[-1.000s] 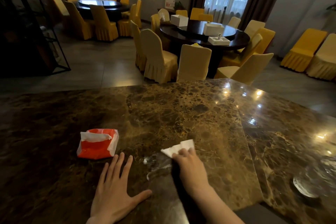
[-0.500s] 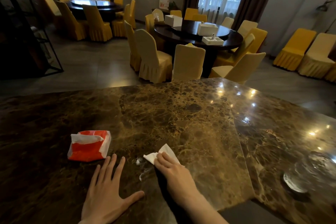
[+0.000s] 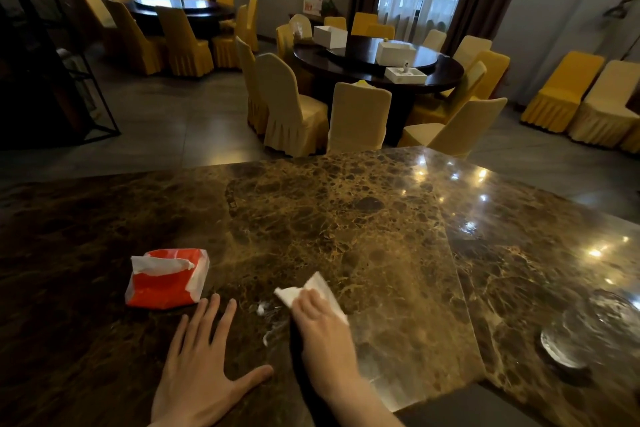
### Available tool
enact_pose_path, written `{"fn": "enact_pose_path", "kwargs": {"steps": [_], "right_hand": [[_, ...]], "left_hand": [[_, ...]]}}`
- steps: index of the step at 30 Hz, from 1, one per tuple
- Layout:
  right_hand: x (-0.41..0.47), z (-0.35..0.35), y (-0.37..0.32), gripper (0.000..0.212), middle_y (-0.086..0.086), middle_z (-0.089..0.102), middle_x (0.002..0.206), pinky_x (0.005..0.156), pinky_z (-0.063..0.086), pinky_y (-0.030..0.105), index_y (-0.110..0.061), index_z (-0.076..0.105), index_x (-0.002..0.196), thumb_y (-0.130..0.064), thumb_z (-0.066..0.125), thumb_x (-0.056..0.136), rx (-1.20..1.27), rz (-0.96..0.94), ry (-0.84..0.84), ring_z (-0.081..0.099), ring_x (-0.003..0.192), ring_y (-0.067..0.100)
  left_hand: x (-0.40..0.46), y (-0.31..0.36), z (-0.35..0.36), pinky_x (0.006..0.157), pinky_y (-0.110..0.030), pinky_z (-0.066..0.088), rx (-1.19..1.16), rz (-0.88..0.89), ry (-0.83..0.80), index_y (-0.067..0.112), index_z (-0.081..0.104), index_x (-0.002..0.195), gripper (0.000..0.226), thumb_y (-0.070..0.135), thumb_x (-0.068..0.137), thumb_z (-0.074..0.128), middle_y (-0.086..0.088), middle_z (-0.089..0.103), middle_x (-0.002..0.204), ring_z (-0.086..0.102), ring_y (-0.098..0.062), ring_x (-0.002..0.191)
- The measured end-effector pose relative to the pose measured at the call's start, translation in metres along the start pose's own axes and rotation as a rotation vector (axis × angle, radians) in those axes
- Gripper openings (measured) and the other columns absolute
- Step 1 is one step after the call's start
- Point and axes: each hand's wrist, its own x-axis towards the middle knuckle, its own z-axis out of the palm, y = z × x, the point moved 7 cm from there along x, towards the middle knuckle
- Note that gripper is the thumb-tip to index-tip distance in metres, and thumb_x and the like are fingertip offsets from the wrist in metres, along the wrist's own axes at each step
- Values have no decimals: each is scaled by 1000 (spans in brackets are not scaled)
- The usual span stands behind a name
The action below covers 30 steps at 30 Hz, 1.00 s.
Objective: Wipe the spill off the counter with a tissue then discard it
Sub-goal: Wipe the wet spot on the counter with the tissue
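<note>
A white tissue (image 3: 313,291) lies flat on the brown marble counter (image 3: 346,218), pressed down under the fingers of my right hand (image 3: 323,336). Just left of that hand a wet, whitish spill (image 3: 270,319) streaks the stone. My left hand (image 3: 202,367) rests flat on the counter with fingers spread, holding nothing, right below a red and white tissue pack (image 3: 168,277) with a tissue poking out of its top.
A clear glass dish (image 3: 585,333) sits near the counter's right edge. Beyond the counter stand round dark dining tables (image 3: 377,62) ringed by yellow-covered chairs (image 3: 291,107). A black metal shelf frame (image 3: 69,80) is at the far left.
My right hand has slid the tissue left across the counter, closer to the spill and the left hand. The left hand has stayed flat in place.
</note>
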Motion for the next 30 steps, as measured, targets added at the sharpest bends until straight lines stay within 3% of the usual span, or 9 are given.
{"fn": "enact_pose_path", "kwargs": {"steps": [3,5,8,14,19,22,26,28,30], "right_hand": [[-3,-9,8,45,-3,52,152,107,48,34,-22,57,140,-14,55,96,23,-96,-35,45,141,15],[-3,-27,55,46,-9,46,157,107,48,35,-32,54,143,-16,53,100,28,73,-2,46,140,10],[-2,-51,113,50,-4,40,161,109,46,38,-26,47,149,-9,47,102,-73,328,56,43,143,15],[6,-19,50,51,7,36,163,124,24,36,-10,39,153,-9,50,102,-53,285,101,25,152,22],[3,-11,7,41,-1,53,149,112,42,34,-18,58,137,-9,53,97,10,31,-38,41,143,17],[-2,-36,54,38,-6,62,139,103,50,39,-27,70,123,-7,58,93,-3,205,1,55,130,17],[-11,-46,94,50,-2,62,137,94,51,38,-19,68,126,7,61,84,-64,383,74,51,127,24],[-12,-38,92,55,2,60,142,96,51,38,-16,64,131,10,61,83,-70,390,76,47,129,27],[-10,-28,84,60,6,48,154,109,44,39,-13,56,140,9,58,85,-67,404,74,38,140,30]], "left_hand": [[-1,2,-3,128,-44,-12,-11,11,5,33,-27,155,135,113,52,8,3,-29,168,-30,-13,151],[-3,2,-3,128,-44,-12,-7,14,1,33,-27,155,135,113,52,7,4,-30,167,-31,-13,151],[-4,3,-5,128,-44,-12,-10,22,21,32,-29,154,136,114,50,3,4,-32,166,-32,-13,150],[-3,3,-4,128,-44,-12,-25,18,41,33,-29,154,135,114,50,2,5,-32,166,-33,-12,150],[-1,1,-2,128,-43,-12,-40,19,50,35,-26,155,134,114,52,8,5,-29,167,-30,-12,151],[0,1,-1,128,-42,-13,-72,29,64,36,-26,154,133,114,53,12,8,-30,166,-33,-9,150],[-5,-2,-1,127,-39,-14,-142,61,57,37,-29,154,137,114,55,25,12,-32,165,-34,-5,148],[-8,-5,-3,128,-38,-13,-185,83,59,37,-29,154,140,113,55,32,13,-30,165,-33,-4,148],[-15,-17,-4,128,-38,-12,-179,72,88,36,-28,154,141,113,54,33,14,-27,167,-30,-3,149]]}}
